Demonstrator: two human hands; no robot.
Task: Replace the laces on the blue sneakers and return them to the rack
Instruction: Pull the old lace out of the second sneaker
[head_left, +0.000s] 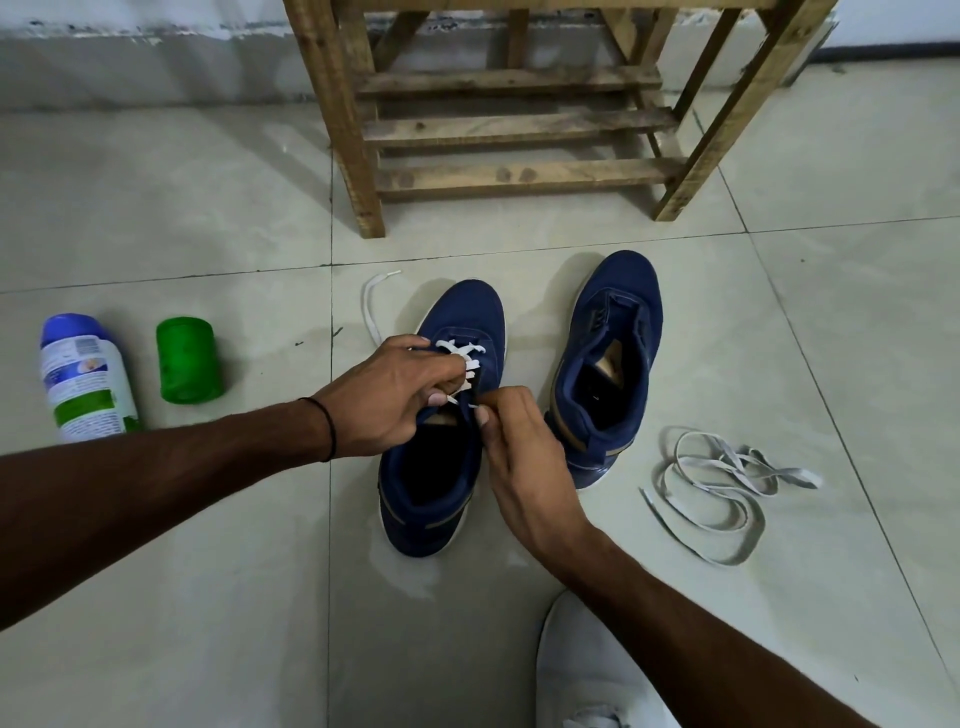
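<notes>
White shoe (587, 670) nearest, idle. Left grip (395, 395) pinches white lace (371, 312) at eyelets of blue sneaker (460, 312) on floor (208, 218); right grip (519, 452) pinches its tip. Imo keep lace flat, feed straight, pull even.

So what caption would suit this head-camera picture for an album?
Left hand and right hand thread a white lace into one blue sneaker; the other sneaker sits unlaced nearby.

On pale tiled floor (208, 208): wooden rack (519, 127) at twelve o'clock; blue sneakers (467, 312) side by side, centre; white lace (368, 306) at ten; grey lace (789, 475) at four; bottle (85, 379) lying, green tub (188, 361) at nine.
</notes>
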